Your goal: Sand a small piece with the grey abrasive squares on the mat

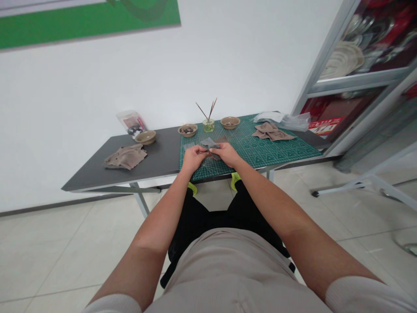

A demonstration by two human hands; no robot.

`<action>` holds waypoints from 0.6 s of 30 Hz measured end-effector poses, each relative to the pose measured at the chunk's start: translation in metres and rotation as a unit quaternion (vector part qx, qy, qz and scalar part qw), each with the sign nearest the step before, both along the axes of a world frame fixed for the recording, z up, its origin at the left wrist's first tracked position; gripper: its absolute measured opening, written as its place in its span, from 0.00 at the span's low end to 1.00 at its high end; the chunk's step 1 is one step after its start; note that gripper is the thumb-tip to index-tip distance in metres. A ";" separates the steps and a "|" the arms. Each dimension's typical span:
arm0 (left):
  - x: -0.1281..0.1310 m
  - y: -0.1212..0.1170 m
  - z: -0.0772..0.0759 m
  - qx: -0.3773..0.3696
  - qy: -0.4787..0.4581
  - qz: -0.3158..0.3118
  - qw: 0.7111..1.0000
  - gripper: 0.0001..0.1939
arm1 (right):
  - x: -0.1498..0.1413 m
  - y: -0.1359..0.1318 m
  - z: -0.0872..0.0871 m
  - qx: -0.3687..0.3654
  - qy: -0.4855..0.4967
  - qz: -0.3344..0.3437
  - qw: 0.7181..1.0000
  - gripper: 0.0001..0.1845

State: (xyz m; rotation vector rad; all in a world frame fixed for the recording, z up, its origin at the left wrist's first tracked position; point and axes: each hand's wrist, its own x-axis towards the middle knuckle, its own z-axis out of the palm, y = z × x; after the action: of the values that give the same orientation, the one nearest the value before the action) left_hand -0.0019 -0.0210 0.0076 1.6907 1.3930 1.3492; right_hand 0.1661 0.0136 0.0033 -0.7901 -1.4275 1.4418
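My left hand [194, 157] and my right hand [224, 154] meet over a green gridded cutting mat [270, 150], their fingertips pinching a small grey sheet of flexible material [209, 143]. Its exact material is too small to tell. A thin transparent piece [205, 164] lies under my hands, and a brownish flat piece [222, 139] lies just beyond my right hand. Part of the grey sheet is hidden by my fingers.
The mat lies on a dark grey folding table [153, 163]. Small tan bowls [187, 130] and a glass jar with thin sticks [209, 125] stand at the back. Taupe cloths [125, 156] and a plastic bag [131, 124] lie nearby. A glass-fronted metal cabinet [355, 69] stands at right.
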 end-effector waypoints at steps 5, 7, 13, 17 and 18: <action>0.003 -0.003 0.002 0.034 0.062 0.021 0.997 0.03 | -0.002 0.001 -0.003 0.042 -0.028 -0.046 0.998 0.11; 0.004 -0.003 0.002 0.032 0.051 0.023 0.998 0.03 | -0.002 0.001 -0.004 0.039 -0.016 -0.041 0.998 0.12; 0.000 0.003 -0.001 -0.019 -0.057 0.003 0.998 0.07 | -0.001 0.002 -0.003 -0.009 0.039 0.012 0.999 0.16; -0.002 0.003 0.000 -0.014 -0.048 -0.002 0.999 0.08 | 0.000 0.002 -0.001 -0.023 0.033 0.011 0.999 0.16; -0.001 0.002 0.000 -0.011 -0.039 -0.003 0.999 0.07 | 0.000 0.002 -0.001 -0.024 0.029 0.008 0.999 0.16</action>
State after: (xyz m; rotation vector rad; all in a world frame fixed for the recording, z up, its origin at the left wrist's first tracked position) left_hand -0.0033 -0.0191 0.0077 1.6098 1.3519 1.3767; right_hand 0.1659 0.0156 0.0024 -0.7625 -1.3638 1.5034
